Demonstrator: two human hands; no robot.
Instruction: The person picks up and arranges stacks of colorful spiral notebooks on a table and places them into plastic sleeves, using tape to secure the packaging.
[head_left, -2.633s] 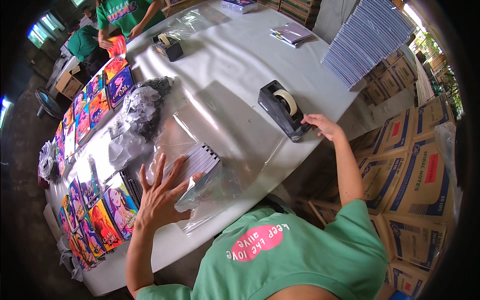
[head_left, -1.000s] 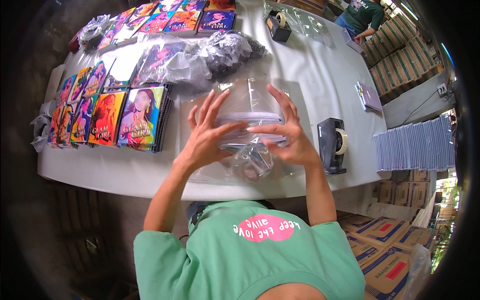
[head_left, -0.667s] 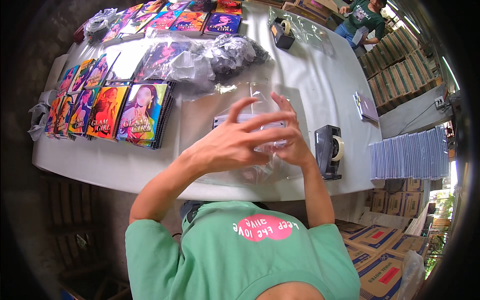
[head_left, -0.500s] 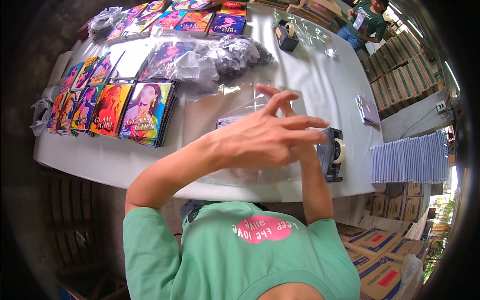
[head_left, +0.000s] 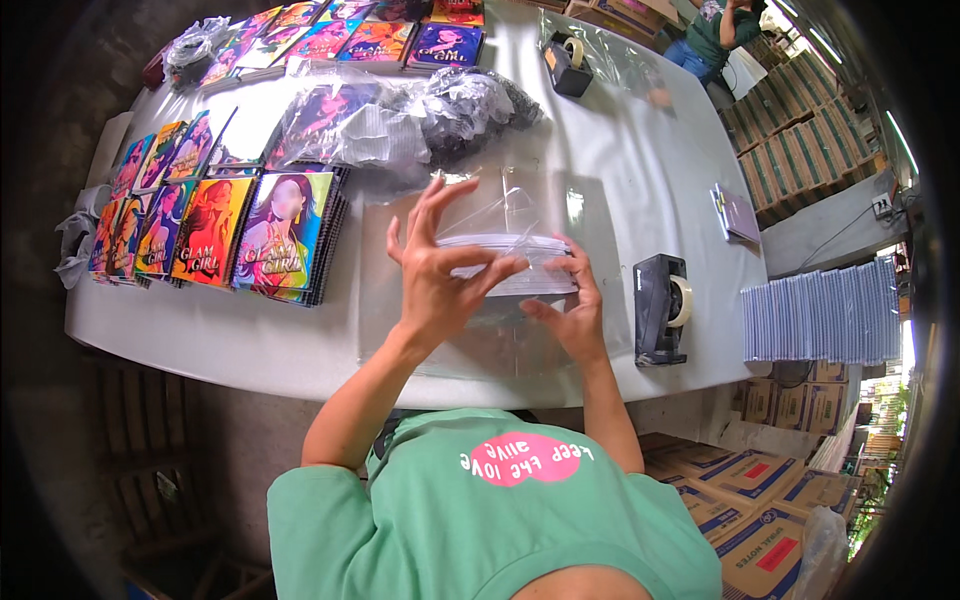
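In front of me lies a stack of notebooks or pads [head_left: 550, 285], white page edges showing, with clear plastic film [head_left: 505, 210] folded up around it. My left hand [head_left: 440, 275] reaches over the stack's left side. Its thumb and index finger pinch at the film, while the other fingers spread upward. My right hand [head_left: 578, 305] grips the stack's right end, fingers curled over the edge and thumb toward the near side. Under the stack, more clear plastic sheet lies flat on the table.
A black tape dispenser [head_left: 662, 310] stands right of my hands; another dispenser [head_left: 567, 65] is farther back. Colourful spiral notebooks [head_left: 285, 230] are stacked at left. Crumpled plastic [head_left: 440, 115] lies beyond. A row of wrapped packs [head_left: 820, 312] stands at right. A person [head_left: 715, 40] is at far right.
My hands, crossed over one another before, have come apart. The left moved left to the film; the right came to the stack's right end, leaving the stack in view.
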